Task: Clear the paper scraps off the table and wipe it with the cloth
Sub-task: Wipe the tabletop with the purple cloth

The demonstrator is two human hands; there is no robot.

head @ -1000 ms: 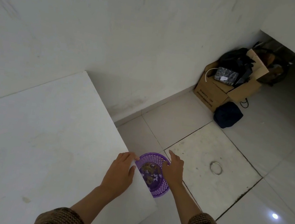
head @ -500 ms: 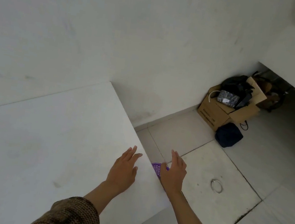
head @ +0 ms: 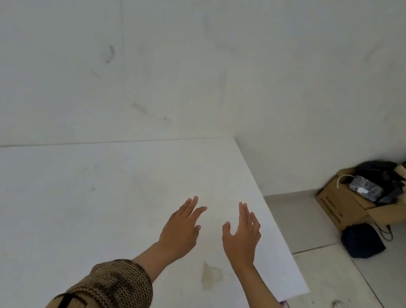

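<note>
Our left hand [head: 181, 229] and right hand [head: 242, 237] are over the worktop [head: 60, 199], fingers [head: 190, 205] straight and spread wide, gripping nothing; we cannot tell if they touch it. A yellowish stain [head: 210, 276] lies on the worktop at six o'clock of them.

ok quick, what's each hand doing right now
Left hand: open, fingers straight, holding nothing.
Right hand: open, fingers spread, holding nothing.
</note>
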